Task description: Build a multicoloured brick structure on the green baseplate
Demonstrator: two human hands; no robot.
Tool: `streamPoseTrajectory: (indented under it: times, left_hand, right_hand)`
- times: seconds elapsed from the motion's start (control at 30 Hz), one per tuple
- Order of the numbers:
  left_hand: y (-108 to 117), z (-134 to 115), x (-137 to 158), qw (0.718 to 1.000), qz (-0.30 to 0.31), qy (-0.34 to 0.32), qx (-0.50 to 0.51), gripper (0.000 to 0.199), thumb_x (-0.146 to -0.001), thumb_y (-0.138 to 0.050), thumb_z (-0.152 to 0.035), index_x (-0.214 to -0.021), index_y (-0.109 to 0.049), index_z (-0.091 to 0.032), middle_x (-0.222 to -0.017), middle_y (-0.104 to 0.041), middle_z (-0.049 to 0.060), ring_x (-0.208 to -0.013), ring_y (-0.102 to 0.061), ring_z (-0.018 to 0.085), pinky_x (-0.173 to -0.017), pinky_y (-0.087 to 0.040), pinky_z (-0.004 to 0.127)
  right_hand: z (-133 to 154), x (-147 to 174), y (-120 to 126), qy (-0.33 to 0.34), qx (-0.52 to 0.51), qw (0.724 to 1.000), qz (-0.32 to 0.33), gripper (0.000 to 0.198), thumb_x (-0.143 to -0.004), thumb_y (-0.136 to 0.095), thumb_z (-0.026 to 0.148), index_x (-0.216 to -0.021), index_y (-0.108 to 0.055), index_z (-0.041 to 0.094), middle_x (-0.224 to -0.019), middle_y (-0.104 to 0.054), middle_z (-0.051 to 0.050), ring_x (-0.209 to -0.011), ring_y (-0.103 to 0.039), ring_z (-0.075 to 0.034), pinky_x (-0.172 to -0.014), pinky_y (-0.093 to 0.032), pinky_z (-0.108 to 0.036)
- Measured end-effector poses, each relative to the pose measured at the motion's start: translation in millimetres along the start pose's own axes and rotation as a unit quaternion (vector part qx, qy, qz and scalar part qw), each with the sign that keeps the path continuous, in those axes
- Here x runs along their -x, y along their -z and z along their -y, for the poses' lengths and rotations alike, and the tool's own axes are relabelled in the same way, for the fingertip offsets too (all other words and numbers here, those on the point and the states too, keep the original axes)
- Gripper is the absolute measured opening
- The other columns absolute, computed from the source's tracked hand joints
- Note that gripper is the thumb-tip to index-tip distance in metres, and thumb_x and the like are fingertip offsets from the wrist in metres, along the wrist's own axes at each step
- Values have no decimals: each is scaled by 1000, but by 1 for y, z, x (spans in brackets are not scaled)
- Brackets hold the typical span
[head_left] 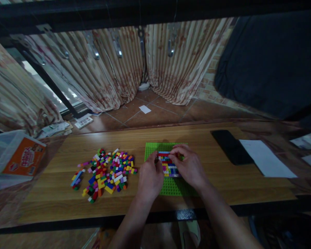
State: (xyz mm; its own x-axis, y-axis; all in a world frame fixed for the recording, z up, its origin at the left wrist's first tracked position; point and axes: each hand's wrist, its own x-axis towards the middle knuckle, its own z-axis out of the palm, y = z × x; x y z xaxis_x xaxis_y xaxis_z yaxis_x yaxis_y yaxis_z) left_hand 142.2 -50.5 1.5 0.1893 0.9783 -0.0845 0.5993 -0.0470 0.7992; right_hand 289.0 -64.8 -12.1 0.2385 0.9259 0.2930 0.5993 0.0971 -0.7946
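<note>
A structure of coloured building bricks [169, 169], with red, blue, yellow and white pieces, stands on a green studded baseplate [171, 190]. My left hand [150, 175] is closed at its left side, thumb and bent fingers against the bricks. From the right, my right hand [190, 166] reaches over with thumb and fingertips pinched at the upper part, beside a red row. Both hands cover the structure's sides, and whether a loose brick is between the right fingertips cannot be made out. Left of the baseplate lies a spread pile of loose bricks [109, 174] in many colours.
All this is on a low wooden table [209, 186] with a dark front edge. A black phone-like slab [230, 147] and a white sheet [266, 159] lie at the right. A clear plastic box [5, 145] with an orange label is at the far left. Striped curtains [114, 72] hang behind.
</note>
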Motion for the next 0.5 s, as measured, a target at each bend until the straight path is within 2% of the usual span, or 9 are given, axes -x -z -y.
streamPoseTrajectory:
  times: [0.13, 0.3, 0.5]
  left_hand:
    - [-2, -4, 5, 999, 8, 12, -46, 39, -90, -45, -20, -126, -58, -15, -106, -72, 13, -97, -69, 26, -86, -51, 37]
    - [-4, -5, 5, 997, -1, -1, -75, 35, -92, -43, -22, -121, -60, -15, -110, -71, 14, -102, -67, 26, -89, -49, 37]
    - [-7, -5, 5, 995, -3, -6, -101, 34, -93, -39, -22, -118, -61, -13, -107, -70, 15, -101, -66, 27, -87, -49, 36]
  right_hand:
    - [0, -2, -2, -47, -24, 999, -3, 8, -80, -61, 26, -76, -67, 22, -92, -65, -4, -85, -62, -18, -79, -47, -33]
    - [-4, -3, -5, -117, -48, 992, -13, 16, -74, -65, 33, -83, -70, 20, -87, -68, -4, -78, -63, -19, -75, -48, -34]
    - [-10, -7, -10, -204, -172, 964, 17, 27, -65, -71, 37, -86, -73, 19, -80, -72, -3, -69, -63, -18, -66, -49, -33]
